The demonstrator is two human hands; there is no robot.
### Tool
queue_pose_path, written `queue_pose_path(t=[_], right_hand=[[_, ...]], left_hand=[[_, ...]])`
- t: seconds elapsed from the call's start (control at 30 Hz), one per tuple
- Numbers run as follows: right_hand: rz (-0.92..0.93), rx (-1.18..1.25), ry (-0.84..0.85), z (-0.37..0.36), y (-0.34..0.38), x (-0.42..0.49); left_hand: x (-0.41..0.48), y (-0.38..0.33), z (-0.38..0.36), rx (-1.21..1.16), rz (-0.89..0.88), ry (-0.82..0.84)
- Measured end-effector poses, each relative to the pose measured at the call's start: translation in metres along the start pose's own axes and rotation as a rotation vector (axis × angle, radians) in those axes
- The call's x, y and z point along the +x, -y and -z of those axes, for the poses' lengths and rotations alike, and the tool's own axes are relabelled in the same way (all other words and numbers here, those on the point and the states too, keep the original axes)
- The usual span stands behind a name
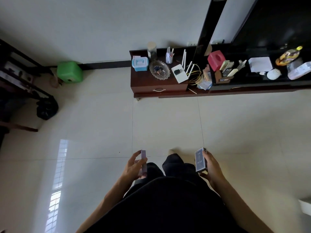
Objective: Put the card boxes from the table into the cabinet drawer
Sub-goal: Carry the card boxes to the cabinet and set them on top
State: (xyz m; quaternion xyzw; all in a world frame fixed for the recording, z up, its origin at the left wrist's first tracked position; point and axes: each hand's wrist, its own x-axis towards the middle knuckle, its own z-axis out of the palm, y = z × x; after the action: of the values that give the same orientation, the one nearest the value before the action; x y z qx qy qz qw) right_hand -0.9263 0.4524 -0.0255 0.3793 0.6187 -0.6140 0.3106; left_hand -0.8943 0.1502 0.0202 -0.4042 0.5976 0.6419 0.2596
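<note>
The left hand point(134, 165) is wrapped around a thin purple card box point(143, 163), seen edge-on. The right hand point(211, 167) grips a blue-grey card box point(200, 159). Both are over the shiny pale floor point(168, 123), well apart from the dark brown wooden cabinet drawer point(159, 89), which is shut.

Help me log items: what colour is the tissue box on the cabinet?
Red tissue box, clearest in the head view.

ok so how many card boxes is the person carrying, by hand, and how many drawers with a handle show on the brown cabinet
Purple card box seen edge-on in the left hand: 1
Blue-grey card box showing its printed face in the right hand: 1
Closed drawer with a curved metal handle on the brown wooden cabinet: 1
Total: 2 card boxes, 1 drawer
</note>
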Motion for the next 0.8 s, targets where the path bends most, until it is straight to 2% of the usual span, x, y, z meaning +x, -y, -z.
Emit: queue_pose_path(t=[0.23,0.5,0.8], right_hand=[[0.044,-0.059,0.058,-0.034,0.085,0.044],[0.021,-0.068,0.030,-0.098,0.163,0.097],[0.011,-0.004,-0.046,-0.159,0.227,0.137]], left_hand=[[0.035,-0.071,0.005,-0.092,-0.003,-0.050],[0.105,-0.134,0.056,-0.136,0.059,-0.043],[0.187,-0.230,0.091,-0.049,0.059,0.017]])
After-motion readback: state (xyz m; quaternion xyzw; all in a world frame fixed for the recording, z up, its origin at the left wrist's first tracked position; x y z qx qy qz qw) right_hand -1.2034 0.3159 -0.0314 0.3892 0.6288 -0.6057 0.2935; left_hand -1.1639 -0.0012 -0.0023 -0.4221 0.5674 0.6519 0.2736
